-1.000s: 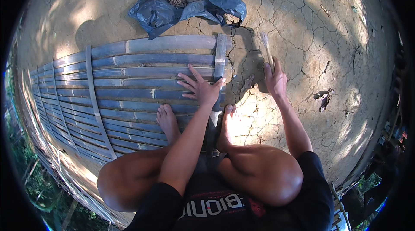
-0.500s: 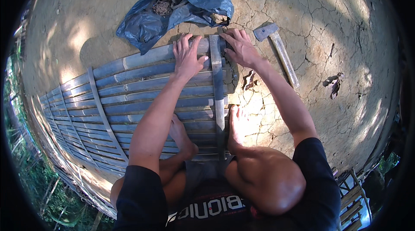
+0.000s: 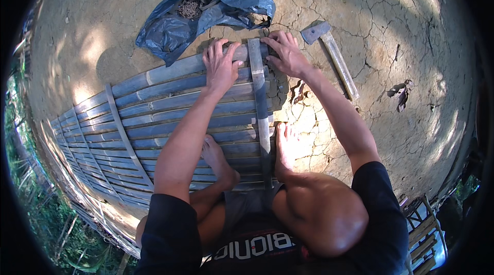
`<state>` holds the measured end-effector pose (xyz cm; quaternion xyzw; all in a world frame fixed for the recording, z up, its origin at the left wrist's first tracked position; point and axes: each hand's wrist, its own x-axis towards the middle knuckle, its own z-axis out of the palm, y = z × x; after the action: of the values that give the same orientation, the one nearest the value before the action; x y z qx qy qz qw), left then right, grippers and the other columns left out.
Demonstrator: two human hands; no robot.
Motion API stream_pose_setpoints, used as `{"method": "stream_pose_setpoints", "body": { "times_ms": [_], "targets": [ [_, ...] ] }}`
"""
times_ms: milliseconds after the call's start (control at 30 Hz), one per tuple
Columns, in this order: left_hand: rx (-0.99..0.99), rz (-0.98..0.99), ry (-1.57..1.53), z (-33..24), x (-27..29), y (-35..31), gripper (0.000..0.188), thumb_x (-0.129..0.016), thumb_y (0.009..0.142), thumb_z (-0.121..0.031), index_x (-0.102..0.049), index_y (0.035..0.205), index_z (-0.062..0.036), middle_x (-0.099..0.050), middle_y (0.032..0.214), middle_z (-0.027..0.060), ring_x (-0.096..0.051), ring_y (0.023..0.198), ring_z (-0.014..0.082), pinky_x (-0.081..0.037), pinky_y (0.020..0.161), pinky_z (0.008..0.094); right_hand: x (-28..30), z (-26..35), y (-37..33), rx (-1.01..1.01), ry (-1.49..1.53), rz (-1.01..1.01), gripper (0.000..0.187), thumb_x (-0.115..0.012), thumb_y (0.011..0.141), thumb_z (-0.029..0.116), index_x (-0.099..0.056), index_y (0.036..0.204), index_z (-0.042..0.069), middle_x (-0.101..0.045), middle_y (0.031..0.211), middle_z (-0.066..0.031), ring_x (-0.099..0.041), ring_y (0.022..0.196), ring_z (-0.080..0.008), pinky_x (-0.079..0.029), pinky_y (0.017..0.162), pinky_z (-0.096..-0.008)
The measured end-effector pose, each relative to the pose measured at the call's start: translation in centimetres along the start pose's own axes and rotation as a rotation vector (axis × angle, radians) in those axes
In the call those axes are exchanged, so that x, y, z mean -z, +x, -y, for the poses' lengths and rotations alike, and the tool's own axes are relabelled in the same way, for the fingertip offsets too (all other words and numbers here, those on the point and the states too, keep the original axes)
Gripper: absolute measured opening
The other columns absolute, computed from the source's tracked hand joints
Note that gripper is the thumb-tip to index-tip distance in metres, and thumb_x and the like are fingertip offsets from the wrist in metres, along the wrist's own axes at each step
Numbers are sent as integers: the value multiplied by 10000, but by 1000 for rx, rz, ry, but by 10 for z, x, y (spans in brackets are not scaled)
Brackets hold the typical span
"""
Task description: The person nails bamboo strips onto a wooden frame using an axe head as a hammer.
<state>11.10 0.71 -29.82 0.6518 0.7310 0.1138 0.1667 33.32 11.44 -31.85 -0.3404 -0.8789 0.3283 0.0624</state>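
A panel of split bamboo slats (image 3: pixel 170 96) lies on the ground, crossed by thin bamboo strips. My left hand (image 3: pixel 221 64) grips the farthest slat (image 3: pixel 177 72) from above, its fingers bent over the far edge and the thumb on the near side. Close to the right end strip (image 3: pixel 260 84), my right hand (image 3: pixel 288 55) holds that slat's end between thumb and fingers. The fingertips of both hands are partly hidden. My bare feet rest near the end strip, one on the slats and the other just beyond it.
A hammer (image 3: pixel 337 56) with a pale handle lies right of my right hand. Beyond the panel is a crumpled dark plastic bag (image 3: pixel 221 10) with a bundle of thin brown pieces (image 3: pixel 190 8) in it. Dry leaves (image 3: pixel 402 96) lie on the cracked earth.
The left thumb has drawn in closer to the slat and fingers. Both hands stay at the same slat, and the whole view has shifted slightly.
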Motion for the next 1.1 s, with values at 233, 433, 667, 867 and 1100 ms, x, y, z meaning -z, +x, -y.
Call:
{"method": "stream_pose_setpoints", "body": {
  "times_ms": [233, 433, 667, 867, 1100],
  "targets": [
    [-5, -12, -7, 1, 0, -1, 579, -787, 820, -167, -584, 1361, -205, -441, 1364, 105, -407, 1338, 335, -307, 1113, 524, -1, -3, 0, 14, 6, 6, 581, -731, 859, 179, -539, 1403, 116, -477, 1307, -102, -440, 1225, -302, -365, 1036, -427],
    [-5, -6, 2, 1, 1, -2, 572, -779, 826, -166, -584, 1363, -200, -444, 1357, 107, -410, 1336, 335, -316, 1107, 520, -2, -4, 0, 37, 12, -1, 578, -729, 869, 193, -532, 1407, 117, -471, 1317, -103, -442, 1225, -305, -366, 1033, -431],
    [-21, 7, -16, 1, 0, -1, 559, -775, 818, -122, -592, 1342, -185, -441, 1356, 111, -360, 1382, 339, -279, 1109, 561, 1, -5, -1, 44, 22, 12, 565, -715, 878, 174, -527, 1405, 101, -461, 1323, -112, -441, 1234, -306, -366, 1027, -436],
    [-32, -2, 8, 2, -1, -2, 553, -778, 822, -148, -591, 1342, -179, -447, 1357, 105, -365, 1382, 341, -284, 1106, 561, 4, -4, 0, 42, 51, 16, 562, -709, 881, 169, -528, 1409, 97, -457, 1339, -112, -429, 1256, -305, -356, 1046, -430],
    [-60, -34, 2, 4, 2, -1, 508, -794, 808, -169, -648, 1294, -152, -494, 1298, 106, -427, 1328, 326, -321, 1086, 544, -10, 48, -28, -313, 189, -238, 447, -703, 921, 294, -570, 1257, 31, -613, 1150, -194, -607, 1056, -373, -488, 897, -466]
  ]
}}
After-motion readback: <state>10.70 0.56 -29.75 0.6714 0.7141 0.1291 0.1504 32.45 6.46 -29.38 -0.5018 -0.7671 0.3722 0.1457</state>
